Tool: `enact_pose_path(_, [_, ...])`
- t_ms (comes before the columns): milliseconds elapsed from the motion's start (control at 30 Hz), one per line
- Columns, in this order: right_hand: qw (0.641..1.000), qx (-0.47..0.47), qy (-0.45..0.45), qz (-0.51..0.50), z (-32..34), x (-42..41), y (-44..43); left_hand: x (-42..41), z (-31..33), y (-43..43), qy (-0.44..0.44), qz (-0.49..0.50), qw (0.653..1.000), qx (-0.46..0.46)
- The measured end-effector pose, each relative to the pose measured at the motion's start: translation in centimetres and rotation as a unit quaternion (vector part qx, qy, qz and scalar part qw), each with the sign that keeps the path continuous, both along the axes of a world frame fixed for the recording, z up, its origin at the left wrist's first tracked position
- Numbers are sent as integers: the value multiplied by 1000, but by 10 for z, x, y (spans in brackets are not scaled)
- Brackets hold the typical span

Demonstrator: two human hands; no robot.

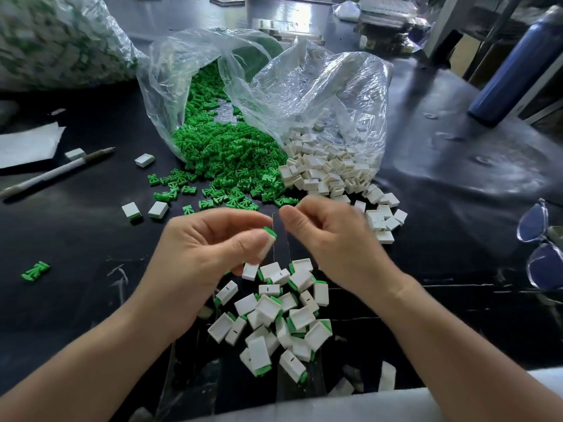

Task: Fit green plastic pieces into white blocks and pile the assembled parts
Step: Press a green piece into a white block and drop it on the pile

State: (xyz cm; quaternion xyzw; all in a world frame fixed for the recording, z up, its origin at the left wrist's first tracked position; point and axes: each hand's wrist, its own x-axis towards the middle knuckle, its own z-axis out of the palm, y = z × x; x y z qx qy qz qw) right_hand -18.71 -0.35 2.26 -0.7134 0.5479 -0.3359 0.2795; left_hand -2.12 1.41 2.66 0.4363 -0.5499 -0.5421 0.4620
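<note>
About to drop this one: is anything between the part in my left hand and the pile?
Nothing visible does. The left hand pinches the part by the far edge of the pile; the right hand is beside it, not under it.

Pen [58, 172] and white paper [26, 146] lie left; blue bottle [518, 65] and eyeglasses [532, 223] sit right.
</note>
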Motion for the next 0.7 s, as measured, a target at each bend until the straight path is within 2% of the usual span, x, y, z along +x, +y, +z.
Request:
enact_pose_path(167, [973,-60,162,-155,-5,-37,-26,-7,4,10,-67,-97,993,15])
enact_pose_path(267, [953,-36,214,-210,-7,-52,-36,-5,4,7,-69,-53,996,14])
enact_pose_path(500, [930,49,303,-202,-16,-58,-44,3,-1,-4,-6,60,997,47])
enact_pose_path(700, [935,37,277,-220,-18,-58,-46,6,-2,-8,8,76,996,40])
